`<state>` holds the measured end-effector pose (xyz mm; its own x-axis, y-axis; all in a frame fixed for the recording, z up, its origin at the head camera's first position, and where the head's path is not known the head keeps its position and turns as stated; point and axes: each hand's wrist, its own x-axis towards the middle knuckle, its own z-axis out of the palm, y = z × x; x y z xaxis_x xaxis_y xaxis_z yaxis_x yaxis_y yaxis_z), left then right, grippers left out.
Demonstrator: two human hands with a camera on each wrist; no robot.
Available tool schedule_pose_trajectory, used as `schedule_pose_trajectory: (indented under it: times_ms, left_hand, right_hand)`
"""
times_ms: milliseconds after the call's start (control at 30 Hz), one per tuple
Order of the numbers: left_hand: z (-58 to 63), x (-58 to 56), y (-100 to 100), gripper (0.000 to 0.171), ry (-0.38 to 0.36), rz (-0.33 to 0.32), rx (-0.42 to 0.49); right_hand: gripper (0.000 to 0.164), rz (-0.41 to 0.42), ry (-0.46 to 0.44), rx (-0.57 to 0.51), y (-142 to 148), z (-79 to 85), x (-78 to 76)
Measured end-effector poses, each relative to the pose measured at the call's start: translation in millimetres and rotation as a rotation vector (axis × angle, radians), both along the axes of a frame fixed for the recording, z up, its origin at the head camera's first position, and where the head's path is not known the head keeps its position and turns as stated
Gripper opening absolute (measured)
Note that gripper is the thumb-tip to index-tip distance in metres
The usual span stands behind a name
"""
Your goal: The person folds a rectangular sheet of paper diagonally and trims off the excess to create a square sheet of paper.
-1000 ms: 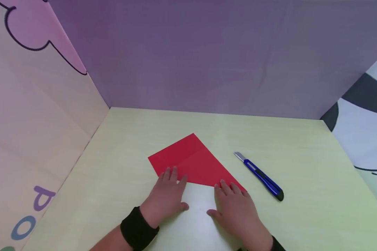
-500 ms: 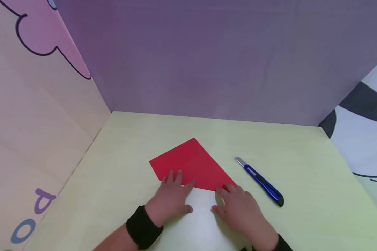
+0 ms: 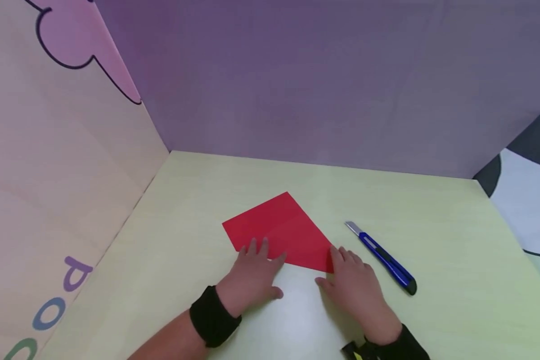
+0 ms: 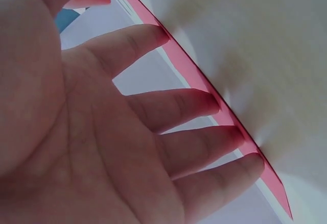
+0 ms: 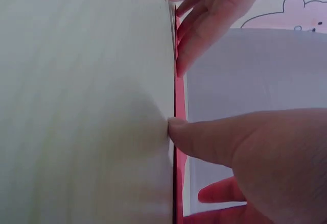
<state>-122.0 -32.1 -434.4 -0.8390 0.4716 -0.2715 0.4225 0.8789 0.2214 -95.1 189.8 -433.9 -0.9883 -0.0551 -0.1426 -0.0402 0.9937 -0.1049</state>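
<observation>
A sheet of red paper (image 3: pixel 281 227), folded and with a faint crease across it, lies on the pale table. My left hand (image 3: pixel 252 280) rests on its near left part, fingers spread and straight. In the left wrist view those fingertips (image 4: pixel 207 101) press along the edge of the red paper (image 4: pixel 184 63). The right hand (image 3: pixel 357 290) lies over the paper's right corner, which its straight fingers hide. Seen from the right wrist, the right thumb (image 5: pixel 204 137) touches down right at the paper's near edge.
A blue utility knife (image 3: pixel 387 262), its blade out and pointing away to the left, lies right of the paper. A purple panel (image 3: pixel 297 85) stands behind the table (image 3: pixel 198 185), with printed panels on both sides.
My right hand has slid rightward along the paper's near edge to its right corner. The left hand keeps its place on the paper. The head view has shifted slightly.
</observation>
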Motion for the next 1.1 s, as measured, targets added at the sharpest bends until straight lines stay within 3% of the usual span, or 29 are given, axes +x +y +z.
schedule_pose_trajectory:
  times_ms: [233,400,567,733,900,1000,1100]
  left_hand:
    - [1.3,0.6,1.4,0.092,0.006,-0.005,-0.013]
    - [1.1,1.6,-1.2,0.092,0.054,-0.001,-0.005]
    - [-0.3,-0.2,-6.9,0.096,0.134,0.022,0.010]
    - [0.4,-5.5,-10.4,0.107,0.182,0.093,0.031]
    - [4.4,-7.4,-14.7,0.104,0.155,0.170,0.043]
    - [5.1,-8.0,-15.0,0.094,0.142,0.168,0.023]
    - [6.0,-9.0,-13.6,0.086,0.131,0.140,0.005]
  right_hand:
    - [0.083,0.021,0.098,-0.053,7.1,-1.8,4.5]
    - [0.078,0.025,0.183,-0.080,6.1,-2.9,3.4]
    - [0.073,-0.005,0.192,-0.131,-0.1,-0.8,0.3]
    - [0.060,-0.044,0.143,-0.145,-1.2,3.3,-0.5]
    - [0.058,-0.057,0.002,-0.116,-0.3,7.3,-0.4]
    - [0.059,-0.049,-0.082,-0.085,-0.8,8.8,2.0]
    - [0.046,-0.038,-0.126,-0.075,-1.6,11.2,5.7]
